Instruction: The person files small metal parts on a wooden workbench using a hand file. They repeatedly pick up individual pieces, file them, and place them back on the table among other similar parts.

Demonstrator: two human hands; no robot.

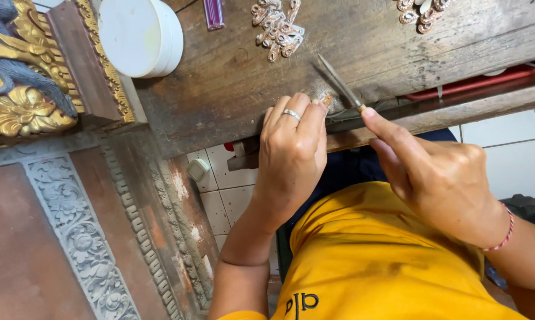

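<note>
**Filing a small piece at the table edge**

Near the centre of the frame, the left hand (292, 155), a silver ring on one finger, presses down on the front edge of the worn, dark wooden table (232, 77). Its fingers (310, 116) are drawn together, pinching a tiny copper-coloured metal piece (326, 99) against the wood; only a sliver of the piece shows past the fingertips. To the right, the right hand (439, 178) holds a slim grey metal file (338, 83), pinched at its handle end with the forefinger stretched along it. The file slants up and left, its shaft crossing just beside the small piece.

The piece is so small and so close to the left fingertips that a slipping file could scrape them. A loosened pinch could also let it drop off the edge to the tiled floor (223, 184) below.

At the upper left stands a round white plastic container (140, 35), lid on, so its contents are hidden. Loose on the table at the top centre lies a heap of ornate copper-coloured filigree pieces (277, 28), and a second cluster (421, 12) sits at the upper right, in no container. A gilded carved wooden ornament (24, 83) fills the far left.
</note>
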